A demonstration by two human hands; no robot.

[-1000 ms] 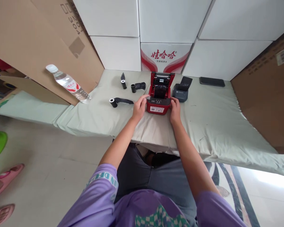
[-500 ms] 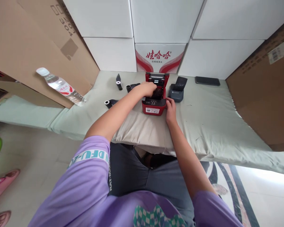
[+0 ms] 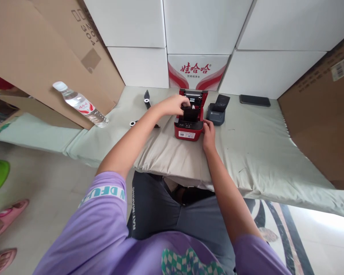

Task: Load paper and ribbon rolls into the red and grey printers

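The red-and-black label printer [image 3: 188, 134] sits on the cloth-covered surface with its lid [image 3: 194, 97] raised against the back. My left hand [image 3: 180, 104] is closed on a black label roll [image 3: 190, 114] at the open bay, its fingers partly hidden. A dark strip of that roll faces me, and a pale core end shows near my fingertips. Cupped against the printer's right side is my right hand [image 3: 209, 134], fingers curled and steadying it. Behind my right hand stands a small blue-grey printer [image 3: 216, 116] with a black sheet [image 3: 222, 102] sticking up.
Two black rolls, one farther [image 3: 147, 103] and one nearer [image 3: 133, 124], lie left of the printer. A water bottle [image 3: 81, 104] leans at the left cardboard box [image 3: 54, 46]. A phone [image 3: 255, 100] lies at the back right. White boxes [image 3: 203, 26] form the back wall.
My left hand has shifted slightly at the bay, and the black roll's strip now shows upright toward me. My right hand stays on the printer's side. The whole view has shifted slightly.
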